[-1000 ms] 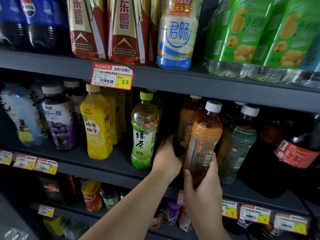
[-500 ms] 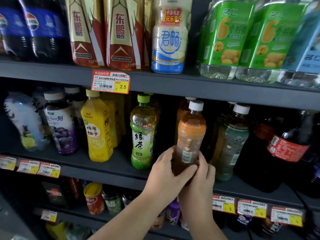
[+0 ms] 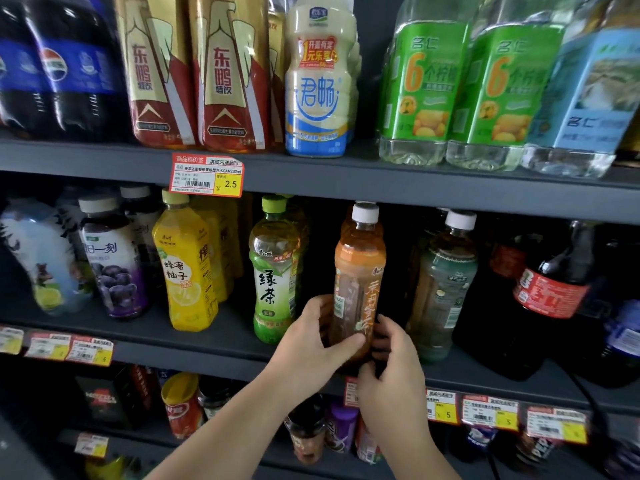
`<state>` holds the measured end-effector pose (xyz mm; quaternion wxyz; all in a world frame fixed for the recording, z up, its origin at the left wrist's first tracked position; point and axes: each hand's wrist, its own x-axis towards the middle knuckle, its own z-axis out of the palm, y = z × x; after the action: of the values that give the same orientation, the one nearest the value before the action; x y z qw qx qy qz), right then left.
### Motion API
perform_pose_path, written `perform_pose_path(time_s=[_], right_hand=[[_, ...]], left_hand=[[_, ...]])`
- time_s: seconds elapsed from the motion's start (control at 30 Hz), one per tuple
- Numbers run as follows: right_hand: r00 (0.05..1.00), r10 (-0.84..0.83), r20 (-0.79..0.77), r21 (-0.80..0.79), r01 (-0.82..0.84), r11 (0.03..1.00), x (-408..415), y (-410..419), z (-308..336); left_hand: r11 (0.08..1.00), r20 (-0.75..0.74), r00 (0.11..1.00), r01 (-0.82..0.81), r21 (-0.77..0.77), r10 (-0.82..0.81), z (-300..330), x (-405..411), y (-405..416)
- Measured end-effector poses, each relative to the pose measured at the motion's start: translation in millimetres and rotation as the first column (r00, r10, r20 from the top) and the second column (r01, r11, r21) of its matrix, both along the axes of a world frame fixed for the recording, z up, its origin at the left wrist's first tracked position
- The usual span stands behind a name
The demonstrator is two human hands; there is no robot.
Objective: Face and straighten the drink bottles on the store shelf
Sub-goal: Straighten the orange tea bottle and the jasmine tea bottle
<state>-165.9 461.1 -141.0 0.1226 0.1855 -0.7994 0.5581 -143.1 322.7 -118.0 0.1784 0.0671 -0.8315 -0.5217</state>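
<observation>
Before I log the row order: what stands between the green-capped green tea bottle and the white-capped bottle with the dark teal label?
In the head view, the orange-labelled tea bottle, held by both hands.

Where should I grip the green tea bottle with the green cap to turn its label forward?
Take the green tea bottle around its lower labelled body, coming straight from the front. It stands upright at the shelf edge, with open gaps either side. The cap sits close under the upper shelf, so a top grip looks cramped. Both hands, left and right, hold the orange tea bottle.
</observation>
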Motion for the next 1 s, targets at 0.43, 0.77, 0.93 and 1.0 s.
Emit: perform_pose_path(time_s=[0.43,0.77,0.93,1.0], right_hand=[[0.859,-0.381,-0.341,-0.219,0.322,0.921,-4.1,16.2,-0.3],[0.929,-0.338,-0.150,-0.122,0.322,0.939,-47.9,46.2,13.3],[0.929,-0.340,-0.144,-0.095,0.329,0.940,-46.3,55.7,12.7],[0.925,-0.348,-0.154,-0.094,0.337,0.937,-43.8,59.2,12.7]], left_hand=[[0.996,0.083,0.993,0.086,-0.040,-0.082,2.6,0.5,-3.2],[0.992,0.091,0.993,0.088,-0.086,-0.080,1.1,2.9,-1.2],[0.986,-0.051,0.996,-0.077,-0.147,0.071,-7.1,10.8,3.4],[0.943,-0.216,0.966,-0.199,-0.265,0.143,-14.9,18.7,11.3]])
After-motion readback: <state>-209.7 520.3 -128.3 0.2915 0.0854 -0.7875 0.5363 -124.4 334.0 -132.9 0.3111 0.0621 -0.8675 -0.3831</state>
